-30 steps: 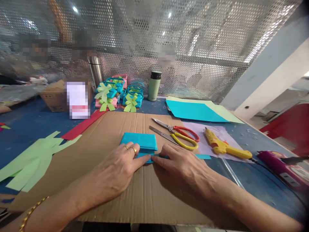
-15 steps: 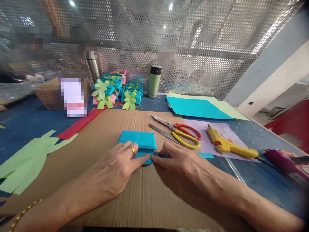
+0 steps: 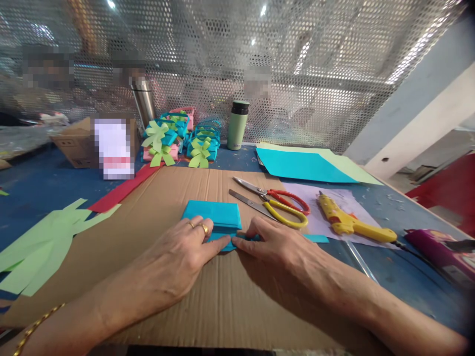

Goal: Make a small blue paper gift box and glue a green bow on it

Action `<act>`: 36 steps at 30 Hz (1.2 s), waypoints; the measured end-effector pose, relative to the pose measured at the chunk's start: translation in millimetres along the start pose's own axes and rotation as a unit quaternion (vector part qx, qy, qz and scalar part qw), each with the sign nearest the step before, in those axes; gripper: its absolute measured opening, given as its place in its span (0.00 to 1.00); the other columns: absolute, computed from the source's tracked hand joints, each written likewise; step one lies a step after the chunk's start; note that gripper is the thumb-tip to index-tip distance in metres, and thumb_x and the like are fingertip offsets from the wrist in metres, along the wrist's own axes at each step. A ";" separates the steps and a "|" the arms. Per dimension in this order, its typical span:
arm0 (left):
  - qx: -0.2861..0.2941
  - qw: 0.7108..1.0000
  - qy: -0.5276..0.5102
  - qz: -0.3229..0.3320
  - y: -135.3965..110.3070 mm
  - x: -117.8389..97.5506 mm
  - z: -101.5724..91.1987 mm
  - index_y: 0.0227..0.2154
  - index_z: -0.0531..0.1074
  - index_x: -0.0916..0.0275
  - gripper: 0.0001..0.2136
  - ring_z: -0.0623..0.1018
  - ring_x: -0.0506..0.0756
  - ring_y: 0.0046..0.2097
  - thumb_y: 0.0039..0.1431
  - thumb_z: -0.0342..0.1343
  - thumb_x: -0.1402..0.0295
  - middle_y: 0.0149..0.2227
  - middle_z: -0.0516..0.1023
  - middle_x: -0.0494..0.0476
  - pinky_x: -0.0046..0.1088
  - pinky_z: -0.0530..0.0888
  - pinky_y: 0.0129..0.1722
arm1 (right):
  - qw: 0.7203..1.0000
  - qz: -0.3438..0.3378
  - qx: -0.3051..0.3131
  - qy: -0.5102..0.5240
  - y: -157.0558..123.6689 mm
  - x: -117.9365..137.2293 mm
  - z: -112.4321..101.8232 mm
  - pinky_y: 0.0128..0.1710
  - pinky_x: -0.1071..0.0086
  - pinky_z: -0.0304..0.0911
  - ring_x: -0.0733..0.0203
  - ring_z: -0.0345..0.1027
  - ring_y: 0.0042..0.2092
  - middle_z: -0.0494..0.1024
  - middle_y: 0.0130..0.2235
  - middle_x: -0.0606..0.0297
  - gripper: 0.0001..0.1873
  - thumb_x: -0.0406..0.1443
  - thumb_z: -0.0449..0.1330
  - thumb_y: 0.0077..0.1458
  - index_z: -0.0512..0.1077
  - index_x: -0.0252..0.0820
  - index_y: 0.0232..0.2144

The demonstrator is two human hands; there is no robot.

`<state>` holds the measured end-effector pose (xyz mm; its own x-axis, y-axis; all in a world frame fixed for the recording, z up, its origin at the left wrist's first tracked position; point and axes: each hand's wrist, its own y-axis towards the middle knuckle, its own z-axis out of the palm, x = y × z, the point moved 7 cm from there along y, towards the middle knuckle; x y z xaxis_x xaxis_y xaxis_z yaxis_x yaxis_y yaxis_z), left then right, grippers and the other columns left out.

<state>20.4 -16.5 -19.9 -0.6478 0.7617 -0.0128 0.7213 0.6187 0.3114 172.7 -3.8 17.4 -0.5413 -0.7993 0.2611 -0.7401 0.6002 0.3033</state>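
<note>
A folded piece of blue paper (image 3: 214, 212) lies on a cardboard sheet (image 3: 208, 301) in front of me. My left hand (image 3: 187, 254) is closed on its near flap, with the index finger and thumb pressing along the edge. Beside it my right hand (image 3: 276, 244) has its fingers drawn together, pressing the right end of the same flap where a narrow blue strip (image 3: 316, 239) comes out from under the hand. The two hands almost meet at the fingertips. What lies beneath the fingers is hidden.
Scissors (image 3: 285, 212) with red and yellow handles lie just beyond my right hand. Farther right is a yellow glue gun (image 3: 345, 220) on lilac paper. Green paper cutouts (image 3: 48, 242) are at left. Small paper baskets (image 3: 202, 148), a green tumbler (image 3: 237, 126) and blue sheets (image 3: 308, 165) stand behind.
</note>
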 end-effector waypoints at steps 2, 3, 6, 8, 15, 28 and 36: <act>0.001 1.000 -0.001 -0.002 -0.5 0.5 0.7 0.63 0.67 0.58 0.23 0.68 0.60 0.42 0.70 0.42 0.77 0.42 0.68 0.61 0.41 0.73 0.42 | 1.000 -0.003 -0.002 -0.003 -0.5 -0.4 0.0 0.37 0.66 0.68 0.61 0.68 0.35 0.72 0.34 0.64 0.11 0.27 0.57 0.63 0.78 0.44 0.40; 0.001 1.000 -0.002 -0.003 -0.8 0.8 1.1 0.63 0.67 0.57 0.23 0.68 0.60 0.43 0.70 0.42 0.77 0.42 0.68 0.61 0.41 0.73 0.43 | 1.000 -0.009 0.003 -0.003 -0.9 0.1 0.5 0.37 0.66 0.68 0.61 0.67 0.35 0.72 0.34 0.64 0.11 0.27 0.57 0.63 0.78 0.43 0.40; 0.005 1.000 -0.001 -0.005 -1.5 1.6 2.4 0.64 0.66 0.57 0.23 0.68 0.60 0.43 0.70 0.42 0.77 0.43 0.68 0.62 0.41 0.73 0.43 | 1.000 -0.020 0.008 -0.001 -1.2 1.8 0.1 0.35 0.67 0.67 0.62 0.66 0.34 0.72 0.34 0.64 0.11 0.27 0.57 0.63 0.78 0.43 0.42; 0.005 1.000 0.000 -0.006 -1.3 1.7 1.9 0.64 0.66 0.57 0.24 0.69 0.60 0.43 0.70 0.41 0.77 0.44 0.68 0.62 0.42 0.73 0.44 | 1.000 -0.014 0.001 -0.002 -0.7 2.0 -1.0 0.35 0.67 0.67 0.62 0.66 0.34 0.72 0.35 0.64 0.12 0.27 0.56 0.64 0.77 0.44 0.43; 0.023 1.000 -0.002 -0.009 1.1 0.0 -0.9 0.63 0.68 0.59 0.24 0.69 0.60 0.42 0.69 0.40 0.78 0.43 0.69 0.62 0.41 0.73 0.41 | 1.000 -0.026 0.009 -0.010 -0.6 2.2 1.0 0.33 0.67 0.65 0.63 0.63 0.33 0.70 0.34 0.65 0.12 0.27 0.54 0.65 0.76 0.42 0.39; 0.012 1.000 0.002 -0.001 -1.8 0.3 1.6 0.64 0.66 0.58 0.25 0.69 0.60 0.44 0.69 0.42 0.79 0.44 0.68 0.62 0.43 0.73 0.46 | 0.999 -0.005 -0.034 -0.038 -4.7 -7.2 15.2 0.38 0.63 0.69 0.60 0.67 0.35 0.71 0.33 0.63 0.10 0.29 0.56 0.64 0.77 0.43 0.37; 0.014 1.000 0.012 0.001 -0.7 0.2 2.9 0.65 0.65 0.58 0.24 0.68 0.60 0.44 0.69 0.43 0.78 0.43 0.68 0.62 0.43 0.73 0.45 | 0.998 -0.019 -0.052 -0.017 -8.1 -9.7 14.8 0.38 0.63 0.71 0.59 0.69 0.35 0.73 0.34 0.62 0.09 0.32 0.57 0.65 0.78 0.44 0.40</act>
<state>20.6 -16.2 -22.9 -0.6514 0.7587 0.0104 0.7294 0.6223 0.2841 178.1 -1.3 -1.1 -0.5288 -0.8207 0.2163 -0.7154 0.5681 0.4068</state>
